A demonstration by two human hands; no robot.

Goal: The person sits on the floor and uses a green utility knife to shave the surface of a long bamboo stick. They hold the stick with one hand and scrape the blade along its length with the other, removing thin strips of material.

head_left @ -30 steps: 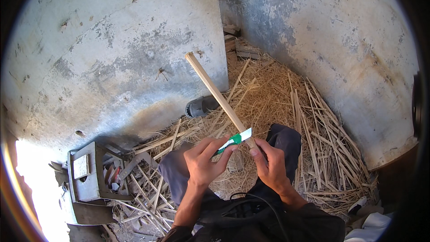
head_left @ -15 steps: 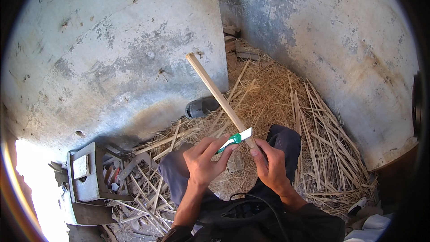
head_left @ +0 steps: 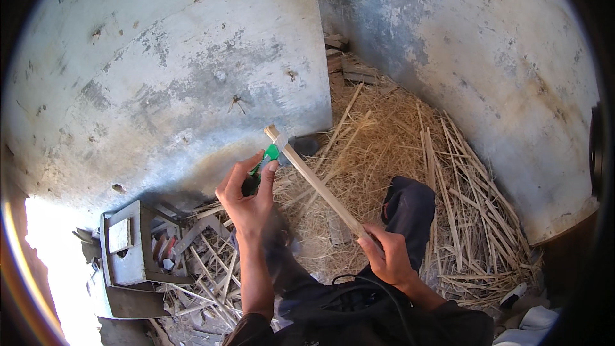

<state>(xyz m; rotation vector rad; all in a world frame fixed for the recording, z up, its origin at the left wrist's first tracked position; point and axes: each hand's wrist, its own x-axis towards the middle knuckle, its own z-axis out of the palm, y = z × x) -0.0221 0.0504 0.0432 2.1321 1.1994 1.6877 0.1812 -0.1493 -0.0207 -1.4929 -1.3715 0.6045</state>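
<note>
My right hand is closed round the near end of a pale wooden stick, which slants away to the upper left. In my left hand, pinched between thumb and fingers, is a green utility knife. Its blade lies across the stick close to the far end, seemingly touching it. Part of the knife's handle is hidden behind the fingers.
Straw-like shavings cover the floor between my legs and the walls. Many thin wooden strips are heaped at the right. A battered box-like frame stands at the left, and a dark cylindrical object lies behind the stick.
My left hand has moved the knife up and left, from near my right hand to the stick's far end. My right hand has drawn the stick down, closer to my body.
</note>
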